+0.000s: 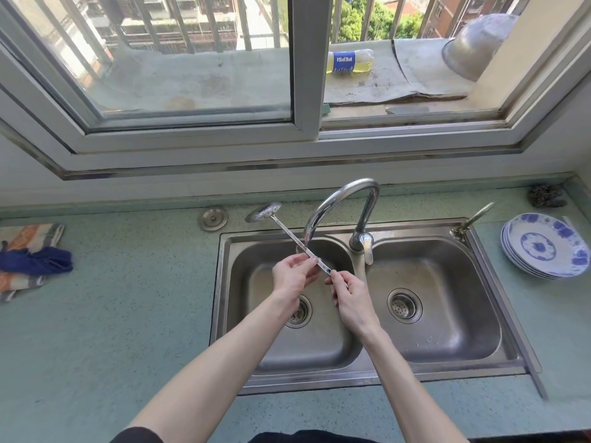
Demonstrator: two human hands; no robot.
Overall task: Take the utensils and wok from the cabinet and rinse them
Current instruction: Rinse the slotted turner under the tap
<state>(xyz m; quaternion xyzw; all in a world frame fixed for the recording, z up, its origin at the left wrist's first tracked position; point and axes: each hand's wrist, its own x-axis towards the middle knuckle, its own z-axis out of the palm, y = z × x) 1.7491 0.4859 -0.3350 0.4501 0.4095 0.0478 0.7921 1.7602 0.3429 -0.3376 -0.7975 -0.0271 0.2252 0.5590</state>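
**Slotted ladle held by both hands over the left sink basin**

A double stainless sink [364, 375] is set into a pale green speckled counter [112, 330]. Each basin holds only a drain strainer; the left strainer [299, 311] is partly covered by the left wrist, the right strainer [404, 305] is fully seen. No running water can be made out under the curved faucet [342, 203], whose spout ends above the left basin.

A slotted ladle [287, 233] is held slantwise above the left basin. Its handle is pinched near the middle by the curled fingers of the left hand [294, 274], and its near end is gripped by the closed fingers of the right hand [350, 297]. The perforated bowl of the ladle is carried beyond the sink's far left corner, above the counter, well away from both grips.

A stack of blue-and-white plates [543, 247] is placed to the right of the sink, with a steel scourer [547, 196] behind it. Folded cloths [28, 260] lie at the left edge, and a round metal cap [213, 218] is set in the counter by the ladle's bowl. Beyond the window frame [307, 91], a bottle of yellow liquid [350, 61] and an upturned metal basin [476, 46] are seen on the ledge.
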